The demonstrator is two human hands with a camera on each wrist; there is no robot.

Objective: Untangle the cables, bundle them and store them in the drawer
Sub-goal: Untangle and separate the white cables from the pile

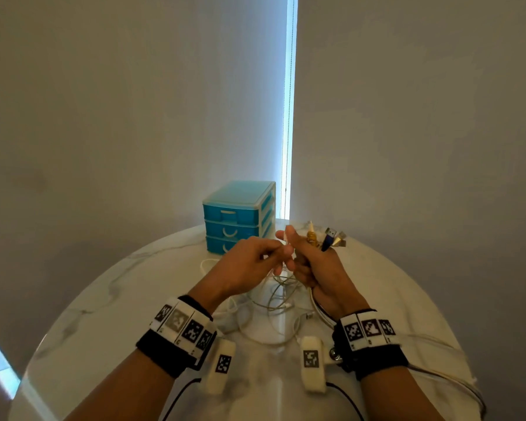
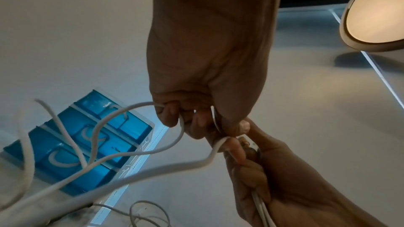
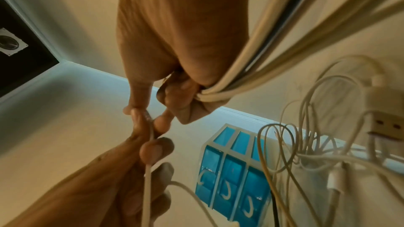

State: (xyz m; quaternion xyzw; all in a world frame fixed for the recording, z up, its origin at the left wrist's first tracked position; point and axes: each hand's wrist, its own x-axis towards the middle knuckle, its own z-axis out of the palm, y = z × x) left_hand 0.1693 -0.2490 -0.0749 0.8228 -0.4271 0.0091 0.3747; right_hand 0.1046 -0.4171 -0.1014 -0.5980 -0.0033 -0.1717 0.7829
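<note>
**Cable ends gathered above the marble surface**

On the round marble surface (image 1: pixel 134 299), before the blue drawer unit (image 1: pixel 234 217), cables (image 1: pixel 274 302) lie tangled. The right hand (image 1: pixel 322 275) clamps gathered ends; left hand (image 1: pixel 249 262) fingers pinch one white cable (image 2: pixel 181 165). Pulling hard could tighten knots below.
</note>
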